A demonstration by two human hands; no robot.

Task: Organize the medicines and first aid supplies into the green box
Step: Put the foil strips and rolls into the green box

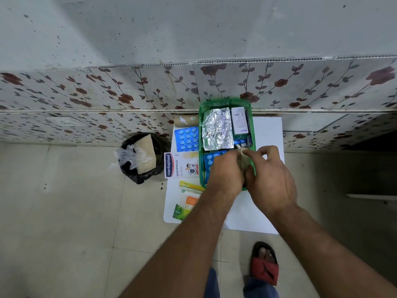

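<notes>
Fingers of both hands meet over the near half of the green plastic box (201, 125), pinching a small pale, translucent item (242, 159) between them; what it is cannot be told. The left hand (225, 171) grips it from the left with fingers curled together, and the right hand (271, 171) closes on it with thumb and forefinger, the other fingers loosely bent.

The box stands at the far edge of a white sheet (266, 134) on the tiled floor. Inside lie a crumpled silver foil strip (217, 131), a white and teal carton (238, 121) along the right wall, and a blue blister pack (211, 160) partly under the left hand.

On the sheet's left side, outside the box, lie another blue blister strip (186, 139), a white Hansaplast plaster box (180, 165), a cardboard roll (185, 120) at the far left corner, a packet of cotton buds (190, 200) and a green sachet (180, 212) at the near left corner.
</notes>
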